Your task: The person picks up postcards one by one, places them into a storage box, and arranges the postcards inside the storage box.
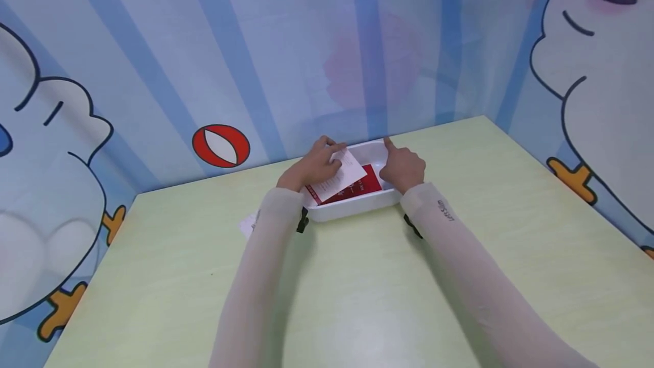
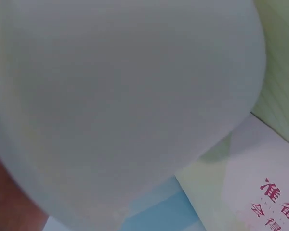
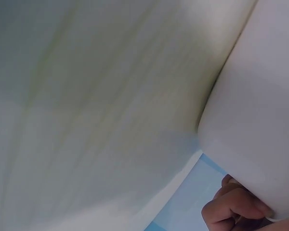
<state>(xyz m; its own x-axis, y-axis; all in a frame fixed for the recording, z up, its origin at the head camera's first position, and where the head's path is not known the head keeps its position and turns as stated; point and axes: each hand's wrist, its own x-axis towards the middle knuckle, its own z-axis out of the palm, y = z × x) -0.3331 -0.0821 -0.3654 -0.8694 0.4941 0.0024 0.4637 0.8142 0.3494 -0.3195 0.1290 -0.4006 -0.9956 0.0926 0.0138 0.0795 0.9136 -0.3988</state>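
Note:
A white oblong tray [image 1: 352, 206] stands near the back edge of the table, its outer wall filling much of the left wrist view. My left hand [image 1: 311, 166] is over the tray's left end and pinches a white printed card [image 1: 347, 172] with a red strip at its lower edge. Beneath that card lies a red card [image 1: 372, 180] with pale lettering, inside the tray. My right hand [image 1: 403, 168] grips the tray's right end. In the right wrist view, its curled fingers [image 3: 233, 207] show against the tray's outer wall.
A pale pink card [image 2: 267, 192] with red characters lies on the table left of the tray, partly hidden by the left sleeve in the head view. Behind the pale green tabletop [image 1: 357, 288] rises a blue striped backdrop [image 1: 286, 61] with cartoon figures.

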